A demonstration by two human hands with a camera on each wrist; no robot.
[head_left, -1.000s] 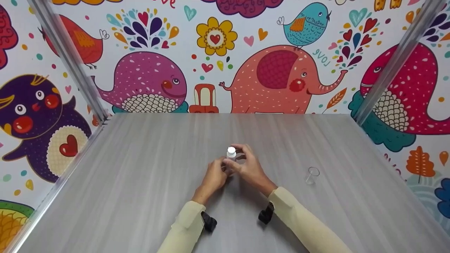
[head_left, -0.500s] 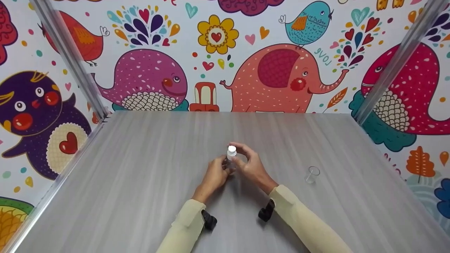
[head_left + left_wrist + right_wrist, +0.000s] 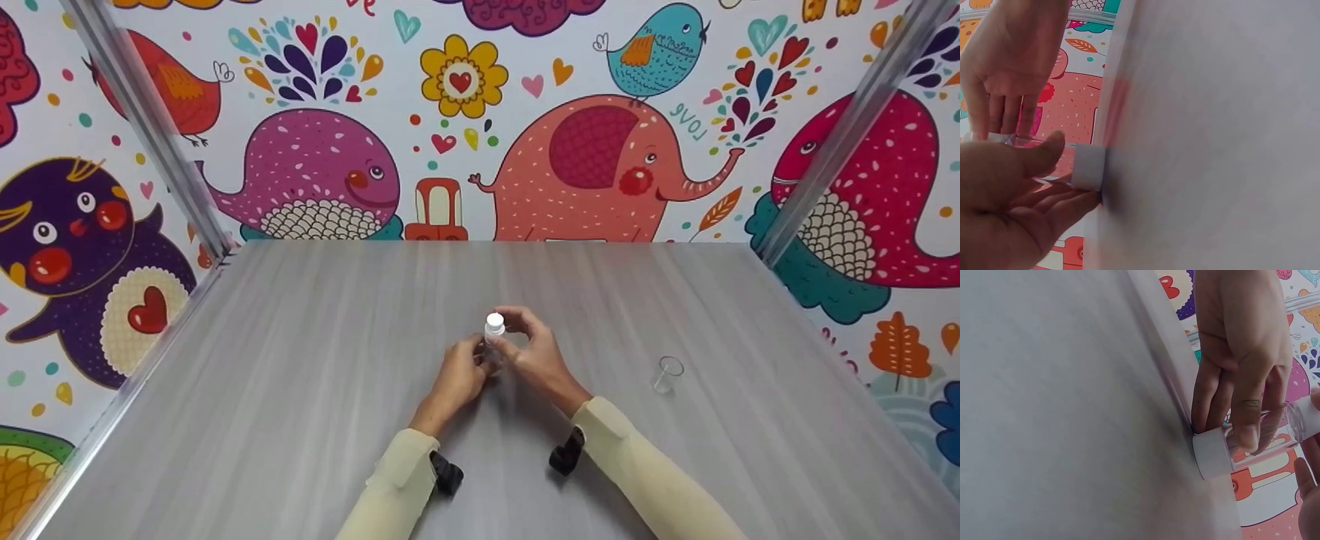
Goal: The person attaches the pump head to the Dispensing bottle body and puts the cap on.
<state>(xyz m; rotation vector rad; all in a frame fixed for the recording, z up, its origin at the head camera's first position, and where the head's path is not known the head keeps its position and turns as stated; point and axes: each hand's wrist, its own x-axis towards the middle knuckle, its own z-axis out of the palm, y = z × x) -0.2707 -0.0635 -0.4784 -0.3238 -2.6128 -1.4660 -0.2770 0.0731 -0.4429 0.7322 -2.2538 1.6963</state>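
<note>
A clear bottle (image 3: 1291, 417) with a white cap (image 3: 494, 323) stands upright in the middle of the table between both hands. Its white base (image 3: 1088, 167) is right at the tabletop. My left hand (image 3: 458, 373) grips the bottle low on its clear body, thumb on one side and fingers on the other. Up at the cap and neck, my right hand (image 3: 538, 361) pinches with its thumb in front and curled fingers behind. In the right wrist view, only the tips of that hand show beside the cap.
A small clear glass (image 3: 666, 375) stands on the grey wood-grain table (image 3: 315, 330), off to the right. Black wrist cameras hang under both cream sleeves (image 3: 401, 465). Printed cartoon walls and metal posts (image 3: 154, 135) border the table.
My right thumb has drawn back to the right, from over the left fingers to the bottle's neck. The left hand and the bottle stay in nearly the same place.
</note>
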